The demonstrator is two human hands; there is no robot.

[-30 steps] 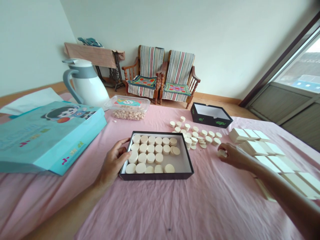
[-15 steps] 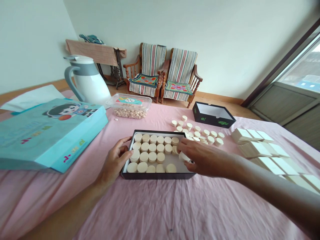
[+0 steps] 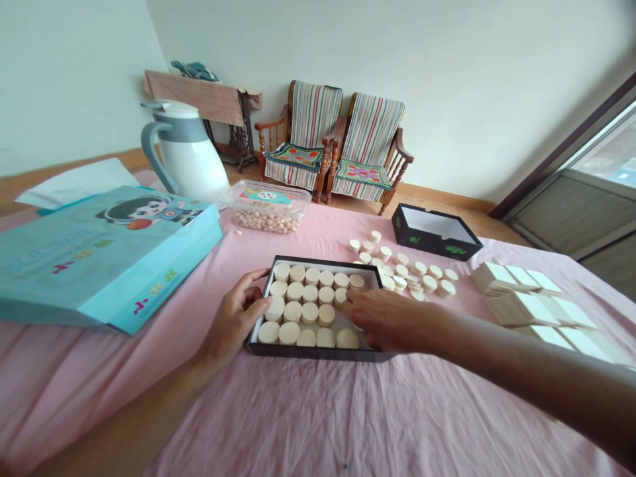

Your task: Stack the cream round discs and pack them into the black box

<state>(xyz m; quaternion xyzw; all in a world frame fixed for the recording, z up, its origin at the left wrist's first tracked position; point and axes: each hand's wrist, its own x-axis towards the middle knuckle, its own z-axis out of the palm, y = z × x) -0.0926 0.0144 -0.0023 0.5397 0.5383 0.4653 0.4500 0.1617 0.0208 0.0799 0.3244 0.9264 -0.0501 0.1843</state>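
A shallow black box (image 3: 318, 354) with a pale inside holds rows of stacked round wooden discs (image 3: 309, 294). My left hand (image 3: 241, 311) grips the box's left wall, its thumb over the rim beside a disc stack. Inside the right part of the box, my right hand (image 3: 380, 317) reaches down with bent fingers closed on wooden discs. The hand itself mostly hides those discs. Just beyond the box, more loose discs (image 3: 401, 271) lie scattered and in short stacks on the pink cloth (image 3: 308, 411).
A black box part (image 3: 422, 240) stands open at the back right. Stacks of pale rectangular wooden pieces (image 3: 527, 298) sit at the right. To the left are a turquoise carton (image 3: 99, 265), a white-and-grey jug (image 3: 191, 159) and a clear tub of small beige pieces (image 3: 268, 218).
My right hand has moved lower and a little left into the box, and the disc that showed in it is hidden. The left hand stays on the rim. The view has shifted slightly.
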